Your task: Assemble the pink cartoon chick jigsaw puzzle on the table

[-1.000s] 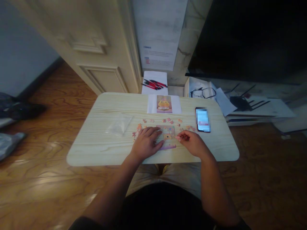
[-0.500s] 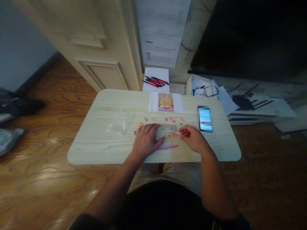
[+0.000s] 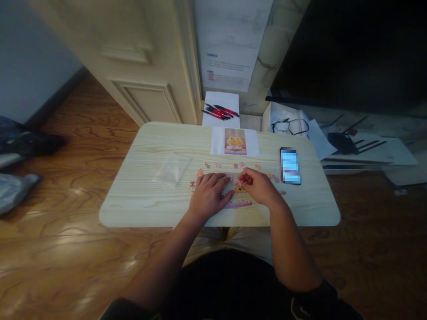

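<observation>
A partly built jigsaw puzzle (image 3: 237,202) lies near the front edge of a light wooden table (image 3: 143,195). My left hand (image 3: 208,195) rests flat on the puzzle's left part with its fingers stretched out. My right hand (image 3: 256,186) is over the puzzle's upper middle, its fingers pinched on a small pink puzzle piece (image 3: 238,182). Loose puzzle pieces (image 3: 216,166) lie scattered just beyond both hands. A reference picture (image 3: 235,141) of a yellow figure lies on a white sheet at the table's far edge.
A clear plastic bag (image 3: 171,171) lies left of the puzzle. A phone (image 3: 290,165) with a lit screen lies to the right. Red and black pens (image 3: 220,111), glasses (image 3: 291,126) and papers sit on the floor beyond the table. A door (image 3: 133,58) stands behind.
My right hand has moved left and forward with the pinched piece, from the puzzle's right side to over its upper middle. My left hand stays flat on the puzzle. The camera shifted slightly.
</observation>
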Demonstrator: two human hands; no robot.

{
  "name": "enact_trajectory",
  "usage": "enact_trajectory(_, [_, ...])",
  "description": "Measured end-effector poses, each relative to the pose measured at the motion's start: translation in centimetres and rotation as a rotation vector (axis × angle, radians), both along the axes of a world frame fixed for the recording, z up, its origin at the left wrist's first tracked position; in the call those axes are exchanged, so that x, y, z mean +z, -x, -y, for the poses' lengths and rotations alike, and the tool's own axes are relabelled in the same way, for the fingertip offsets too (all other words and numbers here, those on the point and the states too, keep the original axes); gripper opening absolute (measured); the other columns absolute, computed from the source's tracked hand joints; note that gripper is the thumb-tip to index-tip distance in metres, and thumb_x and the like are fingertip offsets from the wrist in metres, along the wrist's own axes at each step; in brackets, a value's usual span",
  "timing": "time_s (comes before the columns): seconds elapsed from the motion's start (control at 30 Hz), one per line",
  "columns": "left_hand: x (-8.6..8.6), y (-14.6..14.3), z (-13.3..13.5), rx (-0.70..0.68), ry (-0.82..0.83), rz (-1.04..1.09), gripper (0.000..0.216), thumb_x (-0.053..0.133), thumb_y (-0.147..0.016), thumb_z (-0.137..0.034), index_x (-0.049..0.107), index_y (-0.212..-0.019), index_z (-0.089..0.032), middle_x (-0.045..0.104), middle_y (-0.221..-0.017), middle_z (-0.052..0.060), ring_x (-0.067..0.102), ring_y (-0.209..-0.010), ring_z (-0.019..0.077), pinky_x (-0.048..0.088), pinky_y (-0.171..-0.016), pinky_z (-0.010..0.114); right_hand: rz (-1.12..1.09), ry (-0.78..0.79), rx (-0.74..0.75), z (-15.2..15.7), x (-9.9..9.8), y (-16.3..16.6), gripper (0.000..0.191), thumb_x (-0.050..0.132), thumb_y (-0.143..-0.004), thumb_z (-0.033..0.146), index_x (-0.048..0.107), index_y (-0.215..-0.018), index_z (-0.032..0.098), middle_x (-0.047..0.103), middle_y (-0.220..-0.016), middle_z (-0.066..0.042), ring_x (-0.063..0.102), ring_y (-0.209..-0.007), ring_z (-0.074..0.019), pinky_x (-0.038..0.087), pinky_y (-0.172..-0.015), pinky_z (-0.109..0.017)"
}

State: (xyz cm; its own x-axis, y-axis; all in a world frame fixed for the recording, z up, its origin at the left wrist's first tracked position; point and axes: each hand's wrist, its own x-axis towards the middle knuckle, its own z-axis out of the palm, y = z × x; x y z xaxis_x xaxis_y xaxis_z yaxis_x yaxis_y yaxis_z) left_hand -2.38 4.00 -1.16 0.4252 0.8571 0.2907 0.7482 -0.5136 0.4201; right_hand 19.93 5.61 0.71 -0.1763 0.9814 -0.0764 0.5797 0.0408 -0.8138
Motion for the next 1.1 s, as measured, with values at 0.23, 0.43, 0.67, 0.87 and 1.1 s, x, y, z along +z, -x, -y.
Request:
enact_trajectory(0.23, [-0.4,0.0,0.0,0.036,-0.009,0.007,0.027,0.062,-0.097,-0.040,0.072,-0.116,-0.025,0.069,-0.126,0.009,0.059,-0.117,0.0312,0.044,-0.101,0.051,0.106,-0.029,0.015,-0.3,0.6,0.6,0.005,0.072,-0.086,0.024,0.072,-0.091,0.023,0.072,-0.080,0.001,0.064,-0.074,-0.0162,0.045,-0.068,-0.027])
enact_trajectory(0.43, [-0.2,0.0,0.0,0.035,0.005,-0.013,0.031,0.058,-0.099,-0.037,0.070,-0.125,-0.026,0.068,-0.127,0.009,0.059,-0.116,0.0309,0.045,-0.099,0.050,0.102,-0.082,0.022,-0.2,0.0,0.3,0.010,0.070,-0.089,0.020,0.076,-0.097,0.023,0.075,-0.093,-0.002,0.067,-0.083,-0.0181,0.051,-0.077,-0.031])
enact_trajectory(0.67, [-0.3,0.1,0.1,-0.032,0.013,-0.003,0.032,0.058,-0.099,-0.035,0.070,-0.128,-0.030,0.068,-0.129,0.008,0.060,-0.116,0.0294,0.045,-0.100,0.050,0.137,-0.197,0.026,-0.3,0.1,-0.9,0.020,0.065,-0.089,0.011,0.077,-0.098,0.024,0.071,-0.101,-0.004,0.066,-0.097,-0.0194,0.052,-0.090,-0.034])
enact_trajectory(0.87, [0.4,-0.1,0.1,-0.134,0.018,-0.045,0.042,0.061,-0.097,-0.041,0.064,-0.137,-0.031,0.059,-0.147,0.006,0.054,-0.129,0.0319,0.042,-0.109,0.053,0.173,-0.215,-0.002,0.1,-0.3,-1.4,0.019,0.065,-0.090,0.010,0.076,-0.099,0.023,0.070,-0.100,-0.005,0.065,-0.098,-0.0198,0.050,-0.094,-0.035])
enact_trajectory(1.1, [0.5,-0.6,-0.2,-0.095,0.019,-0.059,0.036,0.058,-0.100,-0.046,0.068,-0.132,-0.035,0.061,-0.145,0.005,0.054,-0.130,0.0315,0.039,-0.109,0.055,0.200,-0.224,-0.006,0.7,-1.2,-1.0,0.016,0.066,-0.093,0.013,0.077,-0.101,0.022,0.070,-0.101,-0.005,0.065,-0.098,-0.0193,0.050,-0.091,-0.033])
